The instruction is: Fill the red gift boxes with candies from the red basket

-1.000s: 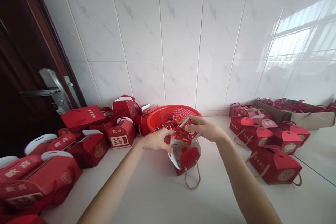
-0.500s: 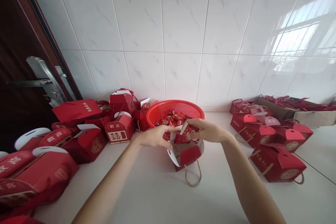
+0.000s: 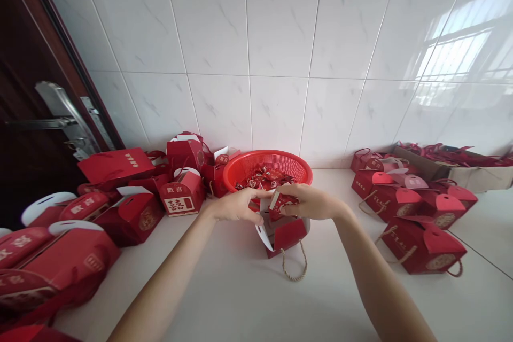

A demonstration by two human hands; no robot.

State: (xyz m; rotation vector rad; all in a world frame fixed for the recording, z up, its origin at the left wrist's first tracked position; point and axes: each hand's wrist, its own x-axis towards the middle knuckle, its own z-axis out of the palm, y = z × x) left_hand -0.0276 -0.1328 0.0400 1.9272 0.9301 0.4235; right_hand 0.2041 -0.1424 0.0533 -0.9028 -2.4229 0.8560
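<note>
left hand [image 3: 237, 205] at the open red box [image 3: 287, 235], thumb and fingers apart | box on the white surface [image 3: 224, 283], before the red basket [image 3: 266, 159] | right hand [image 3: 315, 202] pinching red packets [image 3: 285, 204] over the box opening

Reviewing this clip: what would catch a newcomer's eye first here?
Probably the bright red basket of wrapped sweets against the tiled wall, with an open red box in front of it between two hands. Next, the clusters of red boxes on either side, the nearer ones at left looking largest.
</note>
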